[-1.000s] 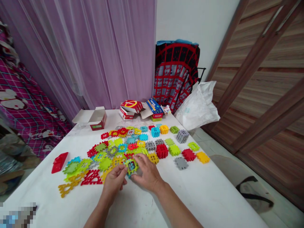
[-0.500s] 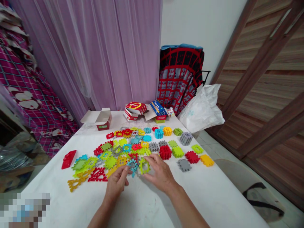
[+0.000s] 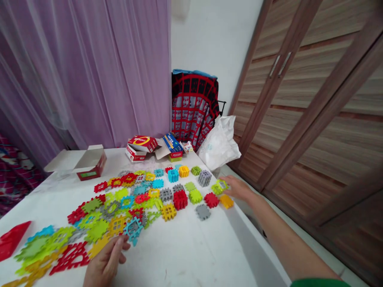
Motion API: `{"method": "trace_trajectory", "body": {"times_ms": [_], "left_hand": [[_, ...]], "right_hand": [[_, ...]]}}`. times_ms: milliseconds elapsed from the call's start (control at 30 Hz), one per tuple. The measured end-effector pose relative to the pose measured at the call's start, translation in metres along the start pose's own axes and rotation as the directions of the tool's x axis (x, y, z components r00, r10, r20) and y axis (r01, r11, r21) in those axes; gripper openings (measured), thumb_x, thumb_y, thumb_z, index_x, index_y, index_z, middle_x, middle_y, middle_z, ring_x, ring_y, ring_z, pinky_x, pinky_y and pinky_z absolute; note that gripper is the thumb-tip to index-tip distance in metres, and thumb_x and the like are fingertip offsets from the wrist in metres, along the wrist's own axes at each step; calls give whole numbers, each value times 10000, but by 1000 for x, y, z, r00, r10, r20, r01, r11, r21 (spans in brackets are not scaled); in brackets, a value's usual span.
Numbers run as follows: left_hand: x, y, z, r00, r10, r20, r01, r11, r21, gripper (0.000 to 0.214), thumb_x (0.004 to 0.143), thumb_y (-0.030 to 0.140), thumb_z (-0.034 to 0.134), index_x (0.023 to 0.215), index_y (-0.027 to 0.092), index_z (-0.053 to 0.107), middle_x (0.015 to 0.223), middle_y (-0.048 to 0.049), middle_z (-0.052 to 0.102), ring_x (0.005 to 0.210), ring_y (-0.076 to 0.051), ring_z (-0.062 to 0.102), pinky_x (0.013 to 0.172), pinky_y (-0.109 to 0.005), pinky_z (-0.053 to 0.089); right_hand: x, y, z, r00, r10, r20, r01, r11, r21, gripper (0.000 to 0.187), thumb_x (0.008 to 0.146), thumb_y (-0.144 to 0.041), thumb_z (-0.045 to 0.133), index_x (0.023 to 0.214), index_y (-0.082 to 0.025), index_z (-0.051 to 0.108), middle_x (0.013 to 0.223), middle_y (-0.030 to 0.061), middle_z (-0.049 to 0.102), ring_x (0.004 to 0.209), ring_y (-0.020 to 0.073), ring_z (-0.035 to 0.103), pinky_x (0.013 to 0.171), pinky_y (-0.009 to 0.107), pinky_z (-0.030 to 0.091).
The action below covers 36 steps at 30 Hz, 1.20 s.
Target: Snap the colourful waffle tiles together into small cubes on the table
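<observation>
Purple curtain (image 3: 128, 71) at the back, wooden wardrobe (image 3: 302, 99) on the right, white bench (image 3: 185, 255) spread with notched, bright-coloured pieces, mostly in a loose heap (image 3: 98, 230) on the left. Right hand (image 3: 236, 188) reaches out to the bench's right edge; its grip looks pinched on the right side of a lime piece (image 3: 220, 186) with a window cut-out. Key relation: lime piece lies directly left of that grip, just beyond an orange piece (image 3: 226, 201), near a red piece (image 3: 211, 200) and a grey stack (image 3: 205, 178). Right hand is clearly the nearer one; left hand is well apart from it. Lime piece is roughly square, so no real long axis (slight blur there, and can't tell if another lime layer sits under it); its flat face points mostly up, and its visible spread runs lower left to upper right. Left hand (image 3: 108, 258) sits low at the heap's near edge, fingers half curled, no piece visible in them; can't tell if they pinch anything. Blue piece (image 3: 133, 228) is just beyond those fingertips, toward the upper right; contact unclear. Grey piece (image 3: 203, 212) lies flat, nearer the viewer than the red.
</observation>
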<state>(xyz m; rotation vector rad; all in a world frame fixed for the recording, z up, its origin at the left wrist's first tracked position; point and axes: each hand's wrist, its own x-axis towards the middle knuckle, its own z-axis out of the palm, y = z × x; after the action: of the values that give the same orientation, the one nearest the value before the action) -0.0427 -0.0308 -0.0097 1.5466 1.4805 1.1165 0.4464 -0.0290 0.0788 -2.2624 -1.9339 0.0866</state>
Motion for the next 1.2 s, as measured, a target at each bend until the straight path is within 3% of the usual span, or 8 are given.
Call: {"method": "trace_trajectory", "body": {"times_ms": [133,367,700,900,1200], "left_hand": [[1,1,-1,1000,11,-4,-10,999,40,637,627,809,515,788,228,719,632,-10,708,495,-167,601,577,-281,546],[3,5,0,1000,6,-4,-6,998,58,661,613,826,500,752,220,723,615,-19,703,494,-175,603,557,-286,542],[-1,8,3,999,32,18,-33,998,58,596,674,780,495,735,227,709,615,-16,699,462,-165,597,519,-265,537],[-4,8,5,1000,30,7,-30,997,68,562,709,749,486,725,228,697,619,-17,700,466,-166,595,528,-262,533],[-4,-4,8,1000,22,7,-22,997,72,534,753,706,476,742,215,686,622,-18,687,473,-157,592,520,-256,516]], "right_hand": [[23,18,6,991,-20,130,30,996,-81,608,678,-184,677,1277,-228,581,1133,101,612,988,244,598,826,302,441],[38,20,20,972,-54,229,77,993,-93,622,610,-155,731,1210,-286,628,1105,100,632,964,272,611,763,332,455],[42,18,29,967,-63,248,84,994,-75,637,622,-141,716,1238,-265,615,1126,129,635,991,290,620,787,356,472],[43,14,30,966,-69,250,82,996,-41,606,600,-135,709,1184,-287,651,1048,89,669,940,267,641,773,337,484],[52,24,40,967,-96,236,95,995,16,586,566,-111,706,1136,-245,677,1000,85,689,913,257,644,763,326,482]]}}
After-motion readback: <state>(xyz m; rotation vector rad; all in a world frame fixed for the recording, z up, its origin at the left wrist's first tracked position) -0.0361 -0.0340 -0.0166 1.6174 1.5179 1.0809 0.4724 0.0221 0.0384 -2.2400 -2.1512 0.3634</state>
